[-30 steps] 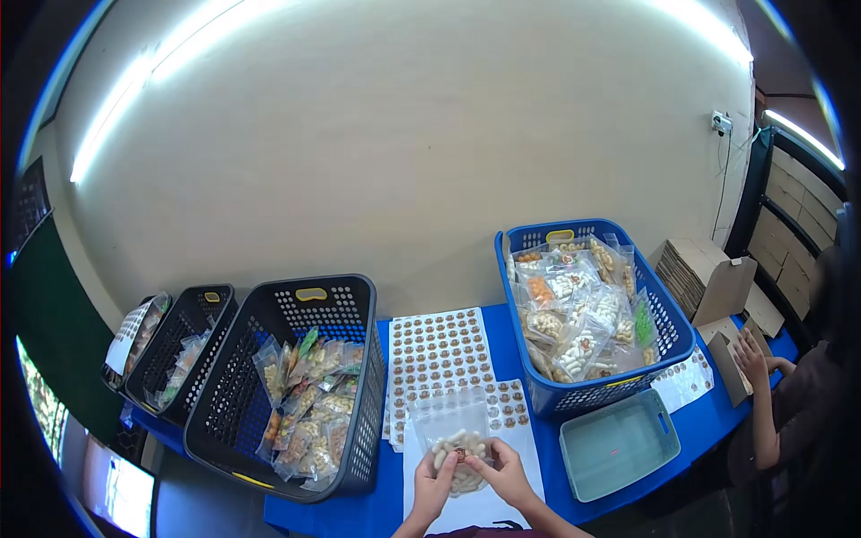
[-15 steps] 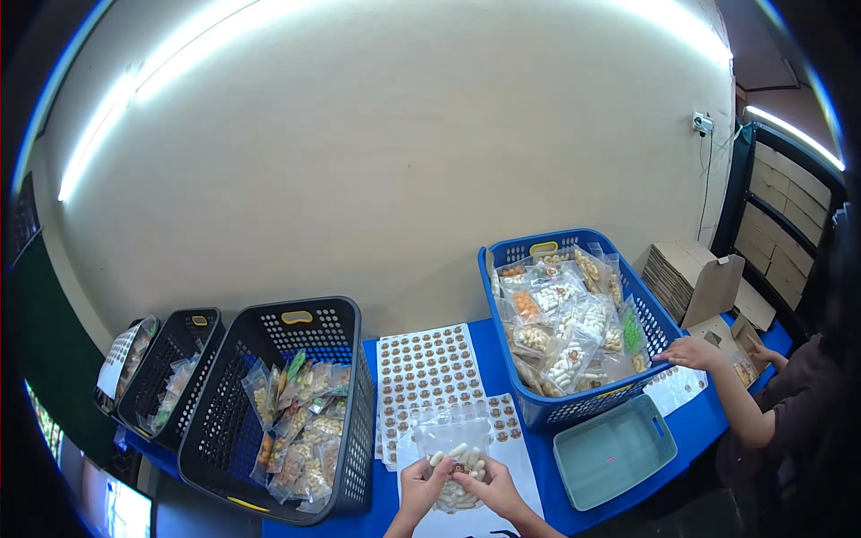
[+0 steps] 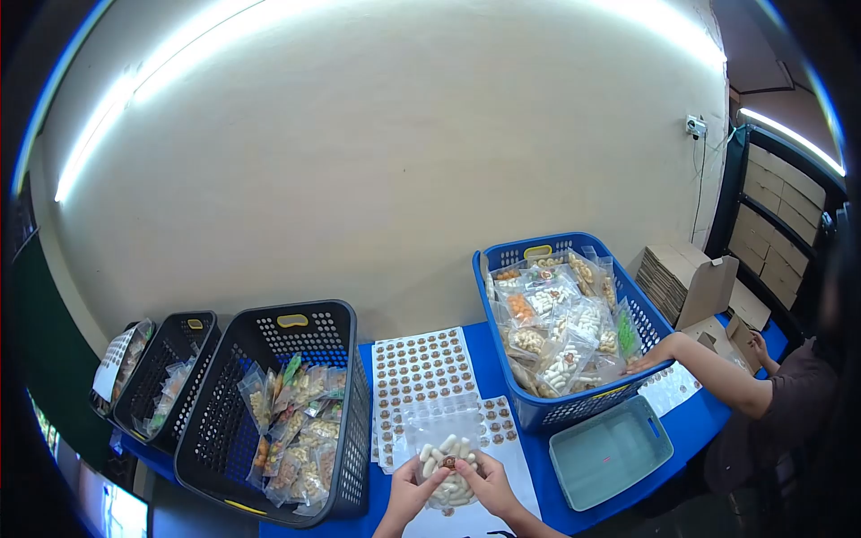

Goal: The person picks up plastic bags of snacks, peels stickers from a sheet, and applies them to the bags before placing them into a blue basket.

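Between my two hands is a clear plastic bag (image 3: 446, 446) filled with white, capsule-shaped pieces. My left hand (image 3: 410, 491) grips its left side, and my right hand (image 3: 492, 490) grips the right side. Both thumbs meet at a small round brown sticker (image 3: 449, 463) on the front of the bag. Fingers behind the bag are hidden. Beneath and behind it, sheets of round brown stickers (image 3: 420, 359) lie on the blue tabletop (image 3: 377, 489).
A black basket (image 3: 354, 430) of snack bags stands left, with smaller black baskets (image 3: 188, 394) beyond. On the right are a heaped blue basket (image 3: 529, 414), a green tray (image 3: 614, 457) and cardboard boxes (image 3: 708, 291). A co-worker's hand (image 3: 650, 355) reaches into the blue basket.
My thumbs have come together over the sticker, and the bag faces me more squarely. The co-worker's hand has moved from the blue basket's rim to the bags inside.
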`<act>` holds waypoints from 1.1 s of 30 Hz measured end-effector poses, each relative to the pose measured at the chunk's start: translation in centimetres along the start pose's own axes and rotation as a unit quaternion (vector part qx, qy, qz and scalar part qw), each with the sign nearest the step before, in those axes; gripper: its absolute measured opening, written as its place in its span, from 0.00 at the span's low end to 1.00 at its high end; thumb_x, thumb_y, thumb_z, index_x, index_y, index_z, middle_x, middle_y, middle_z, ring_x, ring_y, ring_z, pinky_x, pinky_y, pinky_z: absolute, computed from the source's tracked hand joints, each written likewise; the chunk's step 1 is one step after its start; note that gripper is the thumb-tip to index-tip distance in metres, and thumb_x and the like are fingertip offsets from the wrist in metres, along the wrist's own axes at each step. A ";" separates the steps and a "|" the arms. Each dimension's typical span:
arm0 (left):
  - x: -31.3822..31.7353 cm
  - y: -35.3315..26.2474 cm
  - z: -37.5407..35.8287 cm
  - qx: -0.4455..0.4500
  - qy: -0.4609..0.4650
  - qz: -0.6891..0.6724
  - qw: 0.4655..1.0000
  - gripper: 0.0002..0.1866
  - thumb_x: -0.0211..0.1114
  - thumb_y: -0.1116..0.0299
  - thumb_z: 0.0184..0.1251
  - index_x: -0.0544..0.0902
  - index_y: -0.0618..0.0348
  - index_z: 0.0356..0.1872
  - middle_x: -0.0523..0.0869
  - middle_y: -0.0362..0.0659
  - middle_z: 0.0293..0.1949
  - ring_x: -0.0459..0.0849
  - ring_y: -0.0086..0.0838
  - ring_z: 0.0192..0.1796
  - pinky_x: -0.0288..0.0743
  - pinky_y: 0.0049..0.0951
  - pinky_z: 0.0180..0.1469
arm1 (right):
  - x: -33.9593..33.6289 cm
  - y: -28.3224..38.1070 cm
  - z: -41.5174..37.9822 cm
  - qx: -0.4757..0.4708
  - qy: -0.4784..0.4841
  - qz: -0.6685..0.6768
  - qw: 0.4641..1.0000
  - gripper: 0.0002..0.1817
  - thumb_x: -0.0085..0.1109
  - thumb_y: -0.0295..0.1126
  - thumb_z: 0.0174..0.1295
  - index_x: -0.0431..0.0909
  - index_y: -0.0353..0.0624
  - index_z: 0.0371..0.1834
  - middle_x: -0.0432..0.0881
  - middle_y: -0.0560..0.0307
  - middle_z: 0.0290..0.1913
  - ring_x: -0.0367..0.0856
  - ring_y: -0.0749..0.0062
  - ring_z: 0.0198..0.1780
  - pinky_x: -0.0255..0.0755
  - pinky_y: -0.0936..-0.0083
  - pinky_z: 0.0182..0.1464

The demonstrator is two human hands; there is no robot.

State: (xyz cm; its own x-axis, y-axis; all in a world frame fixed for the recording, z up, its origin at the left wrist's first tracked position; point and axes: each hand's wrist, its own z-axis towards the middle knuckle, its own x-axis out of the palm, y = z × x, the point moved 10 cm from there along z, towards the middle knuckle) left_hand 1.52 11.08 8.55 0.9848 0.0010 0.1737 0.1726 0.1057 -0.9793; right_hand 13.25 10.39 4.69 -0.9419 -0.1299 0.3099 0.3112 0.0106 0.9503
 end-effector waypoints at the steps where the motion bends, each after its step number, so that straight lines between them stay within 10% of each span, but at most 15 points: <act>1: -0.2 1.2 0.2 -0.016 0.017 0.038 0.999 0.12 0.65 0.65 0.52 0.78 0.66 0.26 0.75 0.33 0.19 0.67 0.10 0.21 0.59 0.14 0.20 | -0.3 0.0 0.1 -0.001 -0.008 -0.002 1.000 0.14 0.49 0.34 0.60 0.69 0.34 0.43 0.76 0.60 0.35 0.74 0.85 0.34 0.69 0.87 0.36; 33: 0.8 8.0 -0.5 -0.150 0.110 0.024 0.982 0.15 0.62 0.68 0.55 0.75 0.68 0.40 0.80 0.41 0.32 0.77 0.18 0.32 0.71 0.16 0.34 | -3.2 -2.1 0.2 0.021 -0.073 0.042 0.996 0.12 0.55 0.30 0.56 0.74 0.33 0.39 0.79 0.57 0.34 0.75 0.82 0.34 0.70 0.86 0.36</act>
State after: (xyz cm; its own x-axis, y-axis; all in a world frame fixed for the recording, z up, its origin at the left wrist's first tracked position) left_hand 3.70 11.38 0.85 0.9664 -0.2202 0.1325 0.0913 -0.1874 -0.9780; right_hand 15.60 10.99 1.73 -0.9220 0.0196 0.3866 0.3871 0.0565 0.9203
